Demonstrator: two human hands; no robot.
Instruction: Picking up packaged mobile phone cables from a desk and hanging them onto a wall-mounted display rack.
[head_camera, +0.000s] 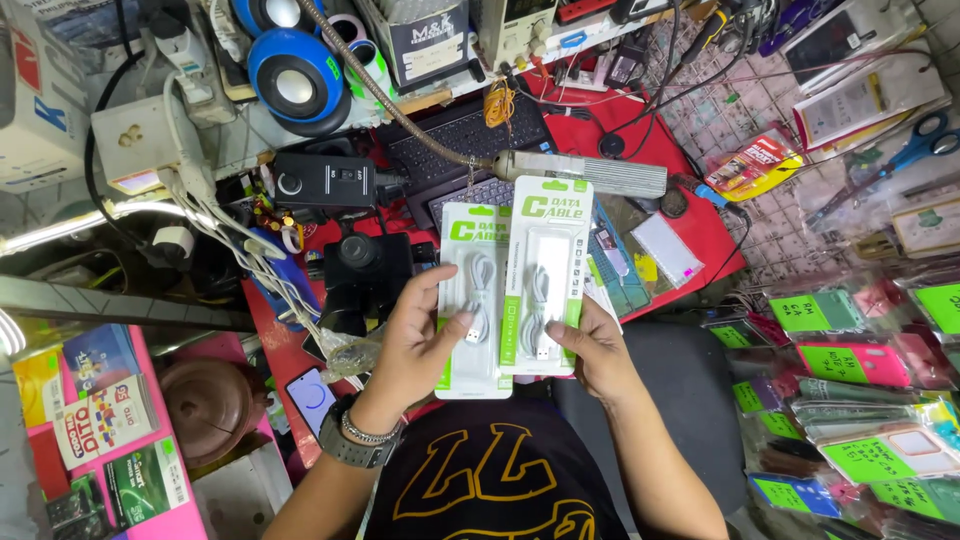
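Note:
Two flat white-and-green packs, each showing a coiled white cable through a clear window, are held upright side by side in front of me. My left hand (418, 343) grips the left cable pack (474, 300) from its left edge, thumb across the front. My right hand (592, 348) holds the right cable pack (545, 275), which overlaps the left one and stands slightly higher. A watch and a bracelet sit on my left wrist.
A red worktop (700, 225) lies behind the packs with a keyboard (460, 135), a gooseneck lamp (585, 172), a black microscope-like device (365, 270), blue speakers (295, 80) and tangled wires. Bagged phone cases (870, 400) with green labels fill the right side. A pink shelf (170, 420) is at left.

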